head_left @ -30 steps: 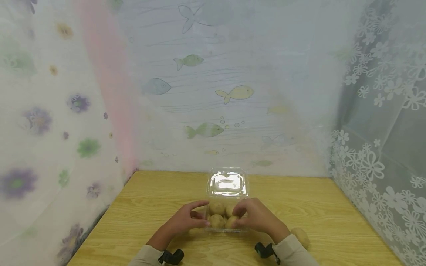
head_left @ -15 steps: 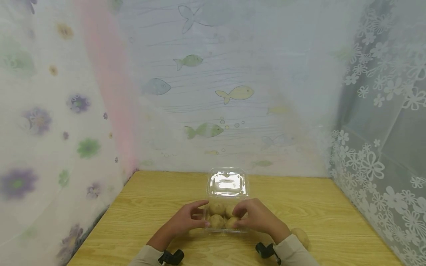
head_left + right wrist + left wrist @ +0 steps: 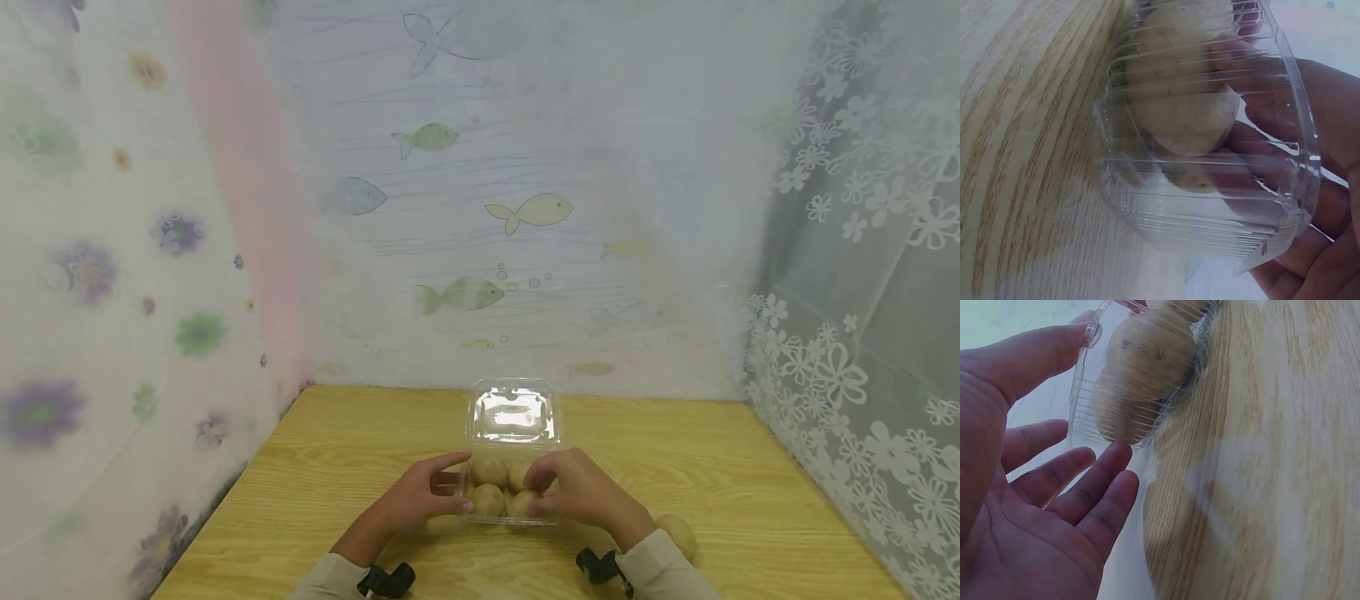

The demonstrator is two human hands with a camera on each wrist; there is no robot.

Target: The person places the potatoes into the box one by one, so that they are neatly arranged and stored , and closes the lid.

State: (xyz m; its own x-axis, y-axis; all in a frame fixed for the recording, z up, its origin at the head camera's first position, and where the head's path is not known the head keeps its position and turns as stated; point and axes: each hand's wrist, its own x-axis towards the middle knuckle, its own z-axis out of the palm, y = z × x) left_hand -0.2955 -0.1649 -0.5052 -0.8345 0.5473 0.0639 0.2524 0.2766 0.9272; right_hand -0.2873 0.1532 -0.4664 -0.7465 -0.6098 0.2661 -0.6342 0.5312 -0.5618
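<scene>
A clear plastic clamshell box (image 3: pixel 495 522) stands on the table, its lid (image 3: pixel 514 417) tipped back. Several potatoes (image 3: pixel 489 501) lie inside it. My left hand (image 3: pixel 412 497) is at the box's left side; its thumb touches the rim and the fairly straight fingers rest near the ribbed wall (image 3: pixel 1125 403). Reaching into the right side, my right hand (image 3: pixel 588 492) holds a potato (image 3: pixel 1179 119) between thumb and fingers, seen through the plastic in the right wrist view. That hand partly hides the right-hand potatoes.
One loose potato (image 3: pixel 677 536) lies on the wooden table (image 3: pixel 757 483) beside the right wrist. Printed plastic sheets hang at the left, back and right. Each wrist carries a black camera mount (image 3: pixel 387 579).
</scene>
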